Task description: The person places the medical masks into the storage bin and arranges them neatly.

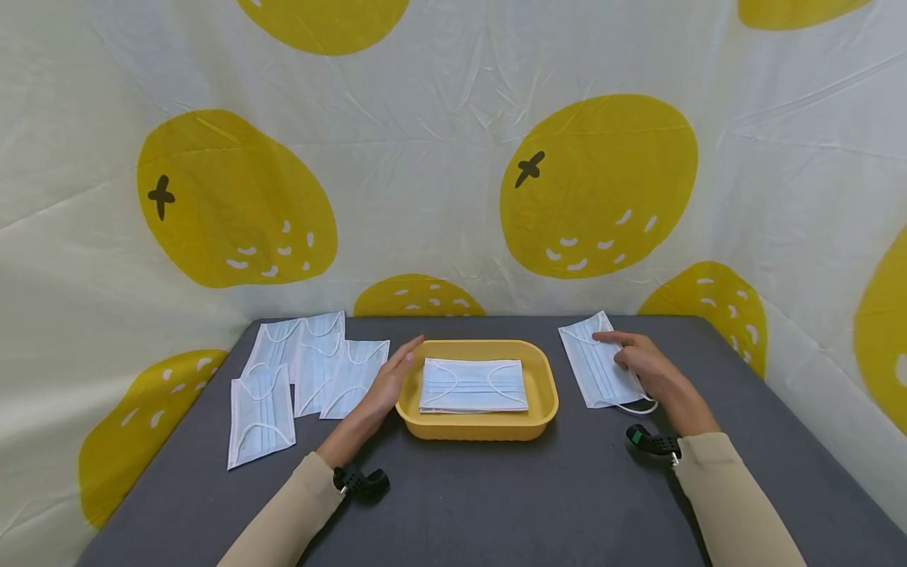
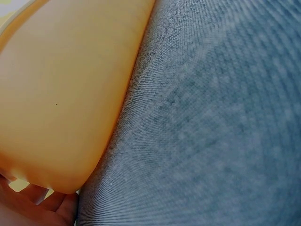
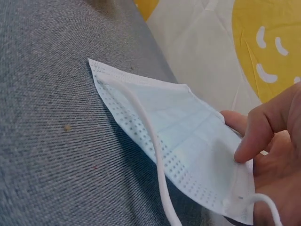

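Observation:
On the right of the dark table, my right hand (image 1: 648, 366) pinches a light-blue face mask (image 1: 602, 370). The right wrist view has the thumb (image 3: 256, 134) on this mask's (image 3: 188, 141) near face and other fingers behind its edge; a white ear loop hangs free. My left hand (image 1: 383, 390) lies along the left side of a yellow plastic tub (image 1: 475, 431), its fingers extended at the rim. Up close in the left wrist view, fingers (image 2: 37, 207) touch the tub's (image 2: 61, 103) wall. Inside the tub lies a neat stack of face masks (image 1: 473, 386), loops on top.
Several loose face masks (image 1: 262, 417) lie partly overlapping on the table's left, beside my left forearm. A white curtain (image 1: 425, 197) with large yellow fruit prints hangs behind the dark grey table (image 1: 496, 504) and down its sides.

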`<state>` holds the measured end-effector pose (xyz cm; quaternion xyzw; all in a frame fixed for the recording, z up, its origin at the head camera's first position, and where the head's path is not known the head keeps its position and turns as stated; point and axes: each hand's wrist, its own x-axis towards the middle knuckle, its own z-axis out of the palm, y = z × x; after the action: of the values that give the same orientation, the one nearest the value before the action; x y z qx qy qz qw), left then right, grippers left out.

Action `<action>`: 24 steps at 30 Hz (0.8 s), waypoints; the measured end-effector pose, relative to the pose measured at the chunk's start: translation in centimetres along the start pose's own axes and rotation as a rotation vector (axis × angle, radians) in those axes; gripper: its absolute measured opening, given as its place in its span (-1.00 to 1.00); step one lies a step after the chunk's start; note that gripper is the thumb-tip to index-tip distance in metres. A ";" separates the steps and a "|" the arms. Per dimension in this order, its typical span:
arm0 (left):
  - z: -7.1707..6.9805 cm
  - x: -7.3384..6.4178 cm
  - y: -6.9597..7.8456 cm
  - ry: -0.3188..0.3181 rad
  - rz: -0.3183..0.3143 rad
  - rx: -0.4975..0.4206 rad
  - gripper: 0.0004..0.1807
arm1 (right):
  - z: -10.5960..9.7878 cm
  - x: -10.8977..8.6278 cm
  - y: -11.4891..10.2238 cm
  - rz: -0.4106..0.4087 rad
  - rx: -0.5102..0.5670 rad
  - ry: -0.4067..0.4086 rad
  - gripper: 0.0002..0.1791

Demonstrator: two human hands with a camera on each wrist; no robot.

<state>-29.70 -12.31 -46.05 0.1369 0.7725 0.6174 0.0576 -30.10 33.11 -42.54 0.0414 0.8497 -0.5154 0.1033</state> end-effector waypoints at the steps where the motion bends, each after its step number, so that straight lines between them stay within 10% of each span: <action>1: 0.0 0.0 0.0 0.000 0.000 0.001 -0.46 | 0.0 0.0 0.0 0.000 0.012 -0.002 -0.20; 24: 0.0 -0.2 0.1 0.006 0.012 0.006 -0.46 | -0.3 -0.5 -0.6 -0.048 0.129 -0.055 -0.13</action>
<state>-29.50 -12.31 -45.95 0.1398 0.7736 0.6159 0.0514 -29.76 33.13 -41.72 0.0136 0.8122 -0.5725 0.1115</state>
